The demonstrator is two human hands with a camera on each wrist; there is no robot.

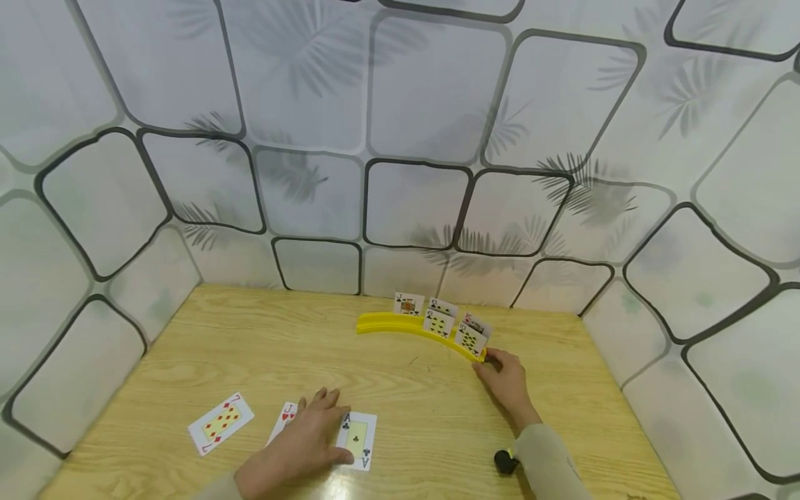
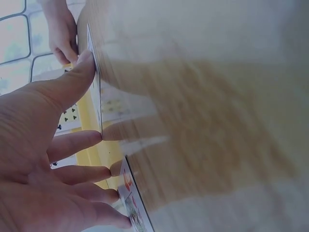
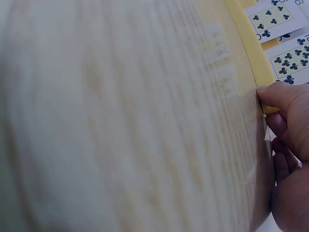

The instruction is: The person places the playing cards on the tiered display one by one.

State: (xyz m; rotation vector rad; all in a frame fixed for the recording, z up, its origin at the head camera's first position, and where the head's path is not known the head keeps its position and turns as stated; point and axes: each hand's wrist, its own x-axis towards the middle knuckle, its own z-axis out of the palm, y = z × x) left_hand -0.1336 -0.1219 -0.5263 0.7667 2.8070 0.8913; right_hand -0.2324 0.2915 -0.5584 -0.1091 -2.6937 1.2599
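Observation:
My left hand (image 1: pixel 306 434) lies palm down near the front of the table with its fingers spread. Its thumb and index fingertip touch opposite edges of an ace of clubs (image 1: pixel 366 425), flat on the wood. The other fingertips rest at a jack of hearts (image 1: pixel 285 417), mostly covered by the hand. My right hand (image 1: pixel 509 382) pinches the right end of a curved yellow card holder (image 1: pixel 381 322) between thumb and fingers. Several cards stand in it: a black jack (image 1: pixel 408 303), a six of clubs (image 1: pixel 439 321) and a many-pip club card (image 1: pixel 470 339), with others behind.
A seven of diamonds (image 1: pixel 221 423) lies face up on the wooden table (image 1: pixel 262 347), left of my left hand. Patterned white walls (image 1: pixel 419 201) close in the back and sides. Beside the right sleeve is a small black round object (image 1: pixel 505 462).

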